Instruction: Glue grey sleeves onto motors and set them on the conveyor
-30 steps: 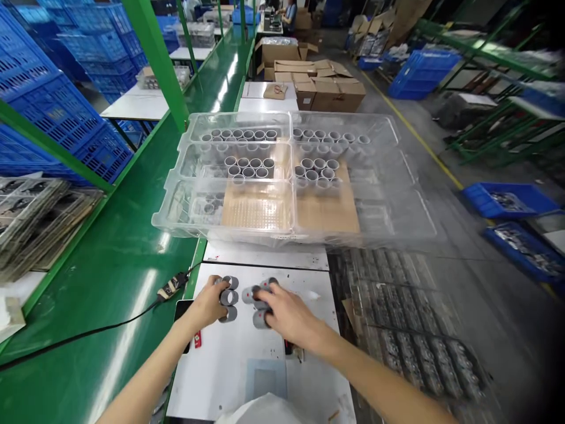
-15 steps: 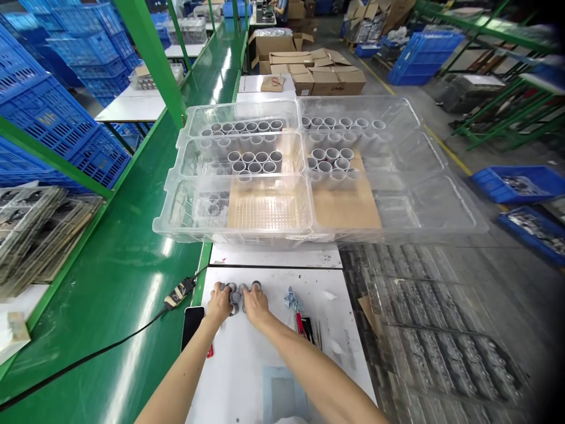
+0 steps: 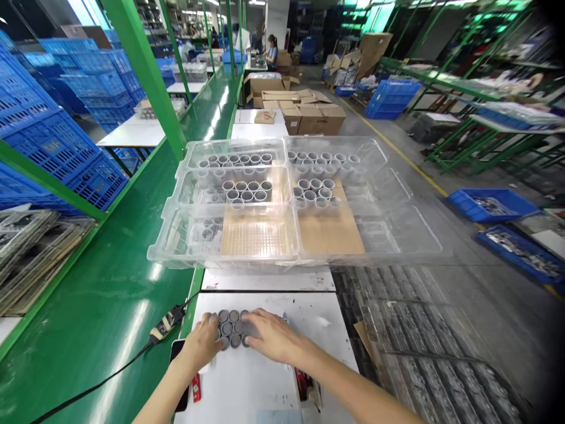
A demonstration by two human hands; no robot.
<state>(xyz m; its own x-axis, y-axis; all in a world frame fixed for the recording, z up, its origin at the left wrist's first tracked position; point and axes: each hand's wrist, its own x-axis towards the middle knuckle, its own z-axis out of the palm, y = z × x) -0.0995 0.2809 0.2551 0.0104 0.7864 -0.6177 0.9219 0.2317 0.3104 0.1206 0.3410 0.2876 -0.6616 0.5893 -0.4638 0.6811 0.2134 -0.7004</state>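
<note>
Several short grey tube pieces [image 3: 232, 328] stand upright in a tight cluster on the white table [image 3: 247, 383]. My left hand [image 3: 202, 345] presses against the cluster's left side, its fingers curled around the tubes. On the right side my right hand [image 3: 270, 337] cups the same cluster, fingers together against the tubes. Beyond the table's far edge lies a large clear plastic tray [image 3: 247, 259] with compartments. Its far compartments hold rows of more upright grey tubes [image 3: 247, 191].
A green conveyor belt [image 3: 101, 306] runs along the left with a black cable [image 3: 110, 374] across it. A phone [image 3: 179, 377] lies by my left wrist. Stacked clear trays [image 3: 419, 341] sit on the right. Blue crates [image 3: 48, 141], cardboard boxes [image 3: 309, 115] and a distant person [image 3: 270, 50] are behind.
The loose tubes have been gathered from scattered groups into one tight cluster between both hands. The view has tilted up slightly.
</note>
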